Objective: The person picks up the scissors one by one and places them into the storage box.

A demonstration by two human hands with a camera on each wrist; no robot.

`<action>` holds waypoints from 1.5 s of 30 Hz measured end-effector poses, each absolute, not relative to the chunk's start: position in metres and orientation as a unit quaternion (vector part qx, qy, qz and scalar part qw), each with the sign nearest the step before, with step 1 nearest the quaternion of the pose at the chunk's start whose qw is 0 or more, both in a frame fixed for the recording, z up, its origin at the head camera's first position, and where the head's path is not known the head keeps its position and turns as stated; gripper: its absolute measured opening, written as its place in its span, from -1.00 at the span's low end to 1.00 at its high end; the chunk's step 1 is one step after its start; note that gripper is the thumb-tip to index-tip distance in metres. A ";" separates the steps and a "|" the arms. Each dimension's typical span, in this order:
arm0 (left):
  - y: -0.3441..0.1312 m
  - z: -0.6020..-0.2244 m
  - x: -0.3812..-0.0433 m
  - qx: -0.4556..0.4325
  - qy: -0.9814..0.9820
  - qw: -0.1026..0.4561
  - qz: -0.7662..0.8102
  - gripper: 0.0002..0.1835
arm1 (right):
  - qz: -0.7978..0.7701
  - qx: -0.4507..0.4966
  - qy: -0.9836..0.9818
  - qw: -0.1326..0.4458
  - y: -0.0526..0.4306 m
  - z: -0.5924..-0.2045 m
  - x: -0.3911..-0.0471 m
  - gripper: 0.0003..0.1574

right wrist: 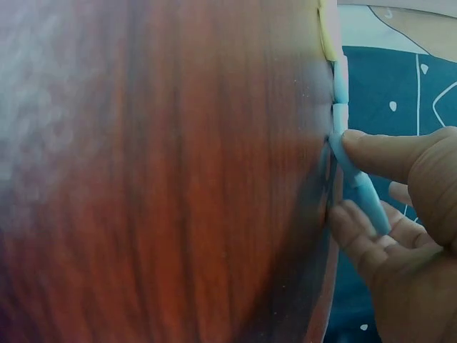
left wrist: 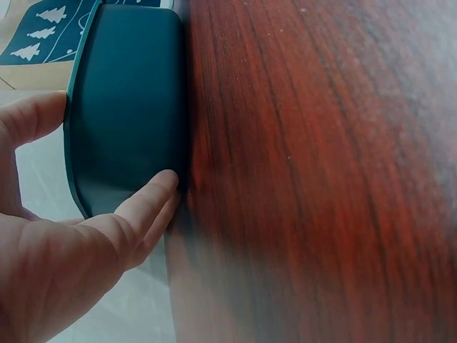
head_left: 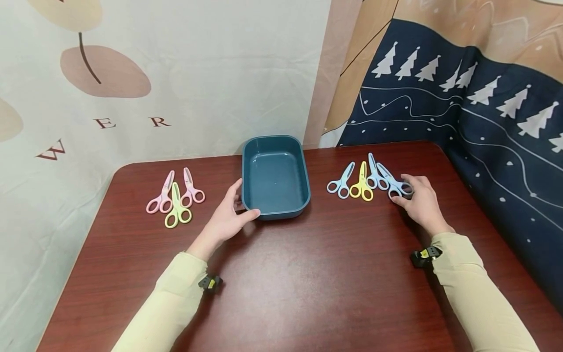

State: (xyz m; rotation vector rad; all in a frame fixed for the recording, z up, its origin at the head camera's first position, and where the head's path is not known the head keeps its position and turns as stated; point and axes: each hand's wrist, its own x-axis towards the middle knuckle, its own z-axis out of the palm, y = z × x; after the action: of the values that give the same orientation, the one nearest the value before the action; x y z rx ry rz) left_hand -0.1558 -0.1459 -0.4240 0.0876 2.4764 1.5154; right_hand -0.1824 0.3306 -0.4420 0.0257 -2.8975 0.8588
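Observation:
A dark teal rectangular tray (head_left: 275, 215) stands at the back middle of the table. My left hand (head_left: 227, 215) rests against its front left corner, thumb at the front rim and fairly straight fingers along the side wall; the left wrist view shows a fingertip low on the tray wall (left wrist: 132, 107). On the right, my right hand (head_left: 420, 200) pinches the loops of light blue scissors (head_left: 393, 184) between thumb and fingers. In the right wrist view the blue handle (right wrist: 368, 204) tilts between the fingers. Beside it lie blue scissors (head_left: 375, 173), yellow scissors (head_left: 362, 183) and more blue scissors (head_left: 341, 182).
On the table's left lie two pink scissors (head_left: 162, 194) (head_left: 190, 188) and yellow-green scissors (head_left: 177, 208). The dark red wooden table (head_left: 299, 288) ends at the back against a pale printed cloth (head_left: 211, 88). A navy tree-patterned cloth (head_left: 497, 132) hangs at the right.

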 end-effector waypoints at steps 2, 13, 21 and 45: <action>-0.146 -0.424 -0.156 0.028 0.846 0.119 0.518 0.05 | 0.289 0.004 -0.955 0.064 0.330 -0.441 -0.183 -0.19; -0.149 -0.423 -0.155 0.026 0.847 0.118 0.519 0.04 | 0.292 0.006 -0.953 0.084 0.328 -0.440 -0.186 -0.19; -0.149 -0.425 -0.153 0.026 0.845 0.115 0.522 0.04 | 0.304 0.009 -0.948 0.095 0.328 -0.437 -0.188 -0.26; -0.146 -0.423 -0.154 0.025 0.844 0.111 0.524 0.04 | 0.457 -0.048 -0.887 0.039 0.344 -0.433 -0.189 -0.26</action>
State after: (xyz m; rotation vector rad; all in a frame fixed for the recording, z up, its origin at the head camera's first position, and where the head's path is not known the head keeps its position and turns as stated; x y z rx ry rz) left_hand -0.1538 -0.1464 -0.4229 0.0727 2.4797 1.5375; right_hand -0.1887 0.3436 -0.4334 -0.1466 -2.7205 1.4021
